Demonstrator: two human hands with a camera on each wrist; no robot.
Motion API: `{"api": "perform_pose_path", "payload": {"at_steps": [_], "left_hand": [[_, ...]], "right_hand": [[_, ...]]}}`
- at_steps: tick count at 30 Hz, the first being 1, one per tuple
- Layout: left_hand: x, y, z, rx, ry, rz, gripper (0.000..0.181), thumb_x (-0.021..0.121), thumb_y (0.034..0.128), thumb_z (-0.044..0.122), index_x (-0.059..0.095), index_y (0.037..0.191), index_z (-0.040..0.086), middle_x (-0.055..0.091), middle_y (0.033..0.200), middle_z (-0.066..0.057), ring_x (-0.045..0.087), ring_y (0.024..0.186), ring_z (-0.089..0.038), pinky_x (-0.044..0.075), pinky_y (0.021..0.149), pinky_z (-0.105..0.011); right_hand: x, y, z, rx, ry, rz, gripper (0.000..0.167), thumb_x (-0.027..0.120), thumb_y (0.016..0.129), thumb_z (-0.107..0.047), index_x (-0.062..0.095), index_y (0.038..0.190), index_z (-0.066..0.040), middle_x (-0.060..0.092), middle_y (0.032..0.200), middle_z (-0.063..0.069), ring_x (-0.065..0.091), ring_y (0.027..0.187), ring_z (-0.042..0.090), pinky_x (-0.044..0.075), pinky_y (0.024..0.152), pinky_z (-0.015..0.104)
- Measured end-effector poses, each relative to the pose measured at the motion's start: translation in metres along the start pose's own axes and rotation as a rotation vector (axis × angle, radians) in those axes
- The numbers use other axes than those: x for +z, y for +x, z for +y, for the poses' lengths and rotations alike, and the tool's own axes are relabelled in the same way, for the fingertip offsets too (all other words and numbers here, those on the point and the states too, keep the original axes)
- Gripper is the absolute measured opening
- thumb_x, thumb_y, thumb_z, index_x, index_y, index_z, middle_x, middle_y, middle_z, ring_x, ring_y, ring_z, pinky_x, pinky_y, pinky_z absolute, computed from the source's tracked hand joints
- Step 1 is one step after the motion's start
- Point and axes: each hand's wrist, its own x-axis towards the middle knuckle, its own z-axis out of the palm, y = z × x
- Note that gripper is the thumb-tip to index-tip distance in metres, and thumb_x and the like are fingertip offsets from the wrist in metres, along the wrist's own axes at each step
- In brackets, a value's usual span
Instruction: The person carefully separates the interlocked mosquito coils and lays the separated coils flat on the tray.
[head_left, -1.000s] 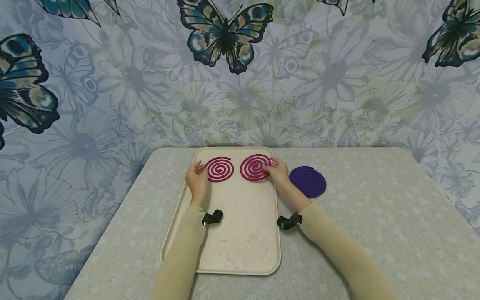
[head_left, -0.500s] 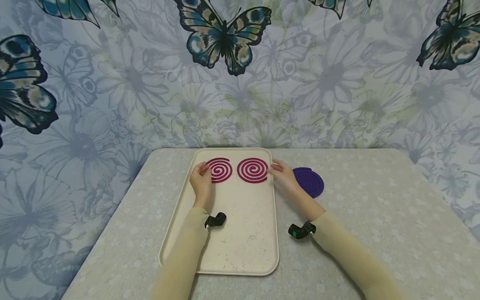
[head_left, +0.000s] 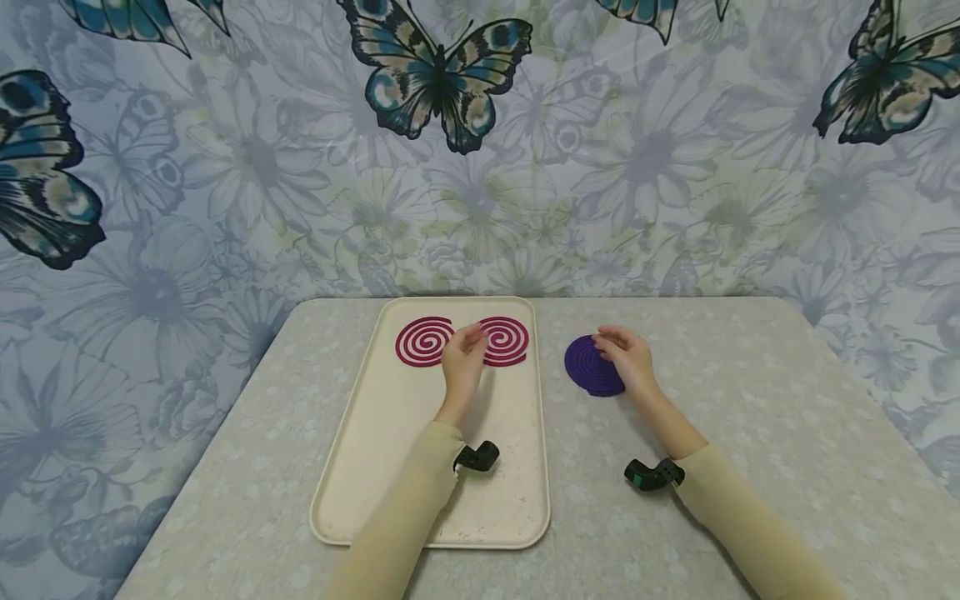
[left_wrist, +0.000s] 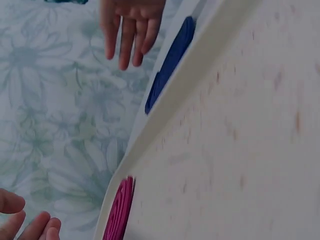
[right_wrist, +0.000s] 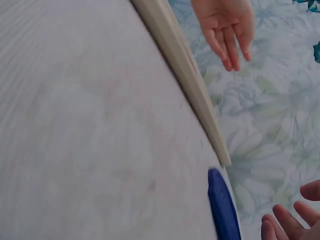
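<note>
Two magenta spirals of thin rolled cord, perhaps modelling clay, lie side by side at the far end of a cream tray: a left one (head_left: 422, 342) and a right one (head_left: 508, 340). My left hand (head_left: 462, 371) hovers over the tray, between them from the head camera, covering the right one's left edge. Its fingers are loosely bent and hold nothing. A tightly wound purple spiral (head_left: 588, 367) lies on the table right of the tray. My right hand (head_left: 633, 364) is raised at its right side, partly covering it; in the right wrist view the relaxed fingers (right_wrist: 286, 220) are apart from it.
The cream tray (head_left: 390, 450) has a raised rim and small coloured specks on its surface. It stands on a pale patterned table (head_left: 720, 375) that meets a wall (head_left: 480, 233) with flowers and butterflies at the back.
My right hand has left the right magenta spiral and moved right to the purple spiral. My left hand has left the left spiral and shifted right. The head view has shifted slightly.
</note>
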Motion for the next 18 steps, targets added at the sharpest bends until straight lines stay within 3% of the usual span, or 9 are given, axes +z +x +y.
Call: {"api": "perform_pose_path", "payload": {"at_steps": [3,5,9,12,15,18], "left_hand": [[0.022,-0.011,0.005,-0.029,-0.022,-0.057,0.026,0.062,0.0872,0.001,0.065,0.112,-0.006,0.069,0.107,-0.022,0.066,0.102,-0.030,0.055,0.085,-0.030],[0.037,-0.020,0.006,-0.036,-0.039,-0.116,0.027,0.062,0.0866,0.001,0.064,0.112,-0.006,0.069,0.107,-0.023,0.066,0.103,-0.031,0.056,0.085,-0.029],[0.060,-0.038,0.011,-0.058,-0.043,-0.223,0.031,0.061,0.0860,0.001,0.062,0.115,-0.008,0.067,0.111,-0.027,0.065,0.106,-0.034,0.056,0.087,-0.033],[0.071,-0.045,0.009,-0.090,-0.023,-0.279,0.034,0.061,0.0860,0.003,0.060,0.118,-0.008,0.064,0.117,-0.027,0.064,0.109,-0.035,0.055,0.091,-0.037],[0.080,-0.047,0.000,-0.112,0.015,-0.333,0.038,0.062,0.0872,0.009,0.058,0.123,-0.003,0.061,0.124,-0.025,0.061,0.115,-0.033,0.052,0.096,-0.036],[0.086,-0.052,-0.001,-0.109,0.071,-0.396,0.042,0.062,0.0886,0.013,0.055,0.128,0.000,0.058,0.130,-0.024,0.057,0.122,-0.033,0.049,0.101,-0.036]], "right_hand": [[-0.010,-0.001,0.006,0.010,-0.040,0.055,0.036,0.056,0.094,-0.010,0.054,0.125,0.009,0.066,0.109,0.006,0.056,0.086,-0.008,0.048,0.074,0.008],[-0.015,-0.001,0.011,0.038,-0.039,0.100,0.035,0.055,0.094,-0.010,0.055,0.126,0.007,0.066,0.106,0.000,0.055,0.089,-0.007,0.047,0.074,0.008],[-0.021,0.000,0.019,0.114,0.119,0.171,0.036,0.055,0.093,-0.005,0.052,0.127,0.008,0.063,0.096,-0.010,0.056,0.091,0.000,0.048,0.079,0.012],[-0.021,0.000,0.021,0.135,0.186,0.208,0.037,0.053,0.092,-0.001,0.051,0.126,0.011,0.061,0.104,-0.001,0.054,0.087,0.001,0.048,0.077,0.010],[-0.019,-0.003,0.019,0.127,0.091,0.223,0.038,0.053,0.090,-0.001,0.052,0.126,0.011,0.057,0.119,0.014,0.052,0.092,0.006,0.046,0.077,0.011],[-0.018,-0.006,0.015,0.130,-0.087,0.191,0.042,0.053,0.091,-0.005,0.050,0.130,0.008,0.050,0.133,0.024,0.052,0.112,0.020,0.046,0.094,0.023]]}}
